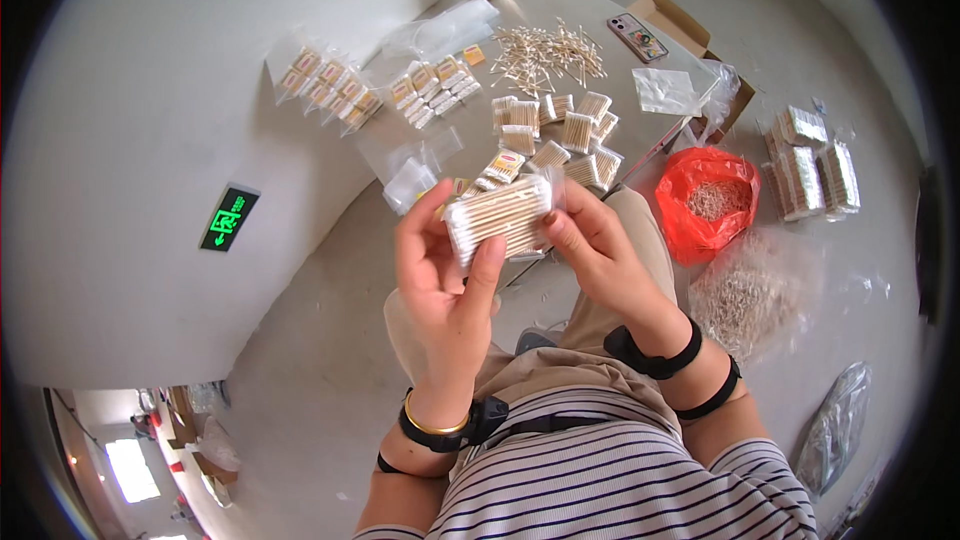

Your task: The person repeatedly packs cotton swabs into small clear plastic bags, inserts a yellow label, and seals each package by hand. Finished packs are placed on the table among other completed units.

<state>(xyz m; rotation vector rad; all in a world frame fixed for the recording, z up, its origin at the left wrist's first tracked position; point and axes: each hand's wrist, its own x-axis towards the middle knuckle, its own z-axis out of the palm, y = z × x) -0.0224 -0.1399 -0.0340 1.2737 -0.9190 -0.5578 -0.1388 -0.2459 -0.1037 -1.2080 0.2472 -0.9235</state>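
Observation:
Between my two hands, above the near edge of the table, is a clear packet of cotton swabs with wooden sticks and white tips. My left hand grips its left side, the thumb across the front. At the packet's right end, my right hand pinches the clear film between thumb and fingers. Just beyond lie several more bundles of swabs in a loose heap. One packet with a yellow and red label lies among them, close to my hands.
Loose swabs are strewn farther back, near a phone. Labelled packs stand in rows at left, beside clear bags. On the floor at right are a red bag of swabs, a clear bag of swabs and stacked bundles.

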